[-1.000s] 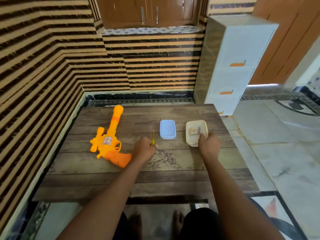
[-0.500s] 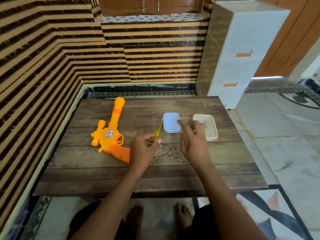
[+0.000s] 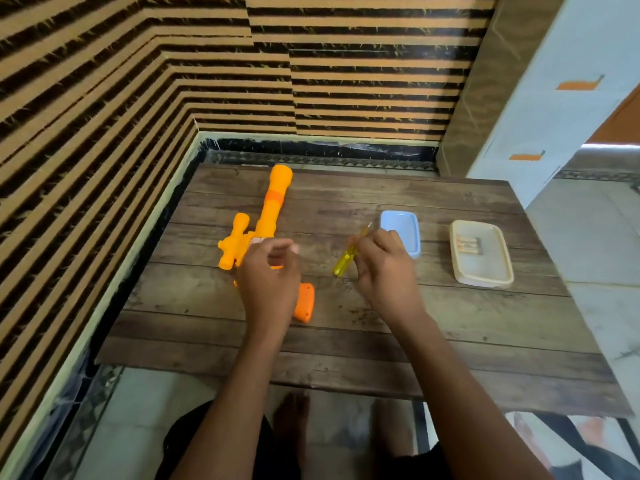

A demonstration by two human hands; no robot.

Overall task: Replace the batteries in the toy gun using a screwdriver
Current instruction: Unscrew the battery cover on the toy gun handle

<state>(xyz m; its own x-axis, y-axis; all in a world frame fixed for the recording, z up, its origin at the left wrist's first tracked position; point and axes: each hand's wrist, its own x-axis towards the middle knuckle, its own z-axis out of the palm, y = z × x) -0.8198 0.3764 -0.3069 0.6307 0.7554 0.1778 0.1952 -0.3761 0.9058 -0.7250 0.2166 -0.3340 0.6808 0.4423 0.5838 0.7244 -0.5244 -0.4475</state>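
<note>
An orange toy gun (image 3: 273, 202) lies on the wooden table (image 3: 381, 334), barrel pointing away from me and its darker grip (image 3: 304, 303) nearest me. My left hand (image 3: 268, 282) is over the gun's body with its fingers apart, hiding the middle of the toy; it is blurred. My right hand (image 3: 384, 271) holds a yellow-handled screwdriver (image 3: 344, 259) just right of the gun, tip pointing up and away. Batteries (image 3: 469, 244) lie in a cream container (image 3: 485, 275) at the right.
A light blue lid (image 3: 400, 230) lies flat between the screwdriver and the cream container. Striped tiled walls close off the left and far sides. A white drawer cabinet (image 3: 540, 109) stands past the table's far right corner. My bare feet are under the near edge.
The screwdriver went from my left hand to my right. My right hand came away from the cream container to the middle. My left hand moved left over the gun.
</note>
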